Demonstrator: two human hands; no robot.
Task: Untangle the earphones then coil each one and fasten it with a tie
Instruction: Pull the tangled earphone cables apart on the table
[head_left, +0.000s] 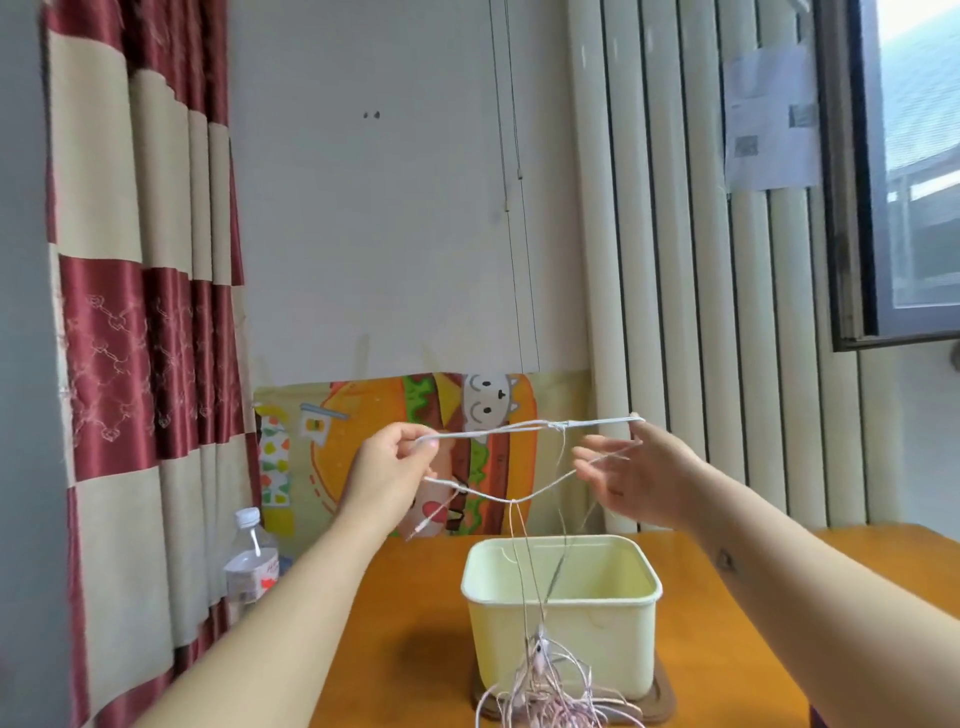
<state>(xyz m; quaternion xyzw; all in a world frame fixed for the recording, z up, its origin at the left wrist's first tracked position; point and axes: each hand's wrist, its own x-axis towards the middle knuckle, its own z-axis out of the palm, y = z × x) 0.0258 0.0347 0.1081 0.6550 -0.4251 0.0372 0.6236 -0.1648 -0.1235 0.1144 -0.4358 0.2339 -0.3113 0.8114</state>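
White earphone cables (498, 430) stretch taut between my two raised hands, with a small knot near the right end. My left hand (387, 467) pinches the cable ends between thumb and fingers. My right hand (641, 475) has spread fingers, with the cable hooked over its fingertips. A lower strand sags between the hands. From it, thin pinkish cables hang down to a tangled bundle (545, 691) in front of the pale yellow tub (644, 644).
The tub stands on a brown coaster on the orange table (405, 613). A plastic water bottle (252, 561) stands at the table's left edge. A burger poster leans on the wall behind. Curtains hang at the left, a window at the right.
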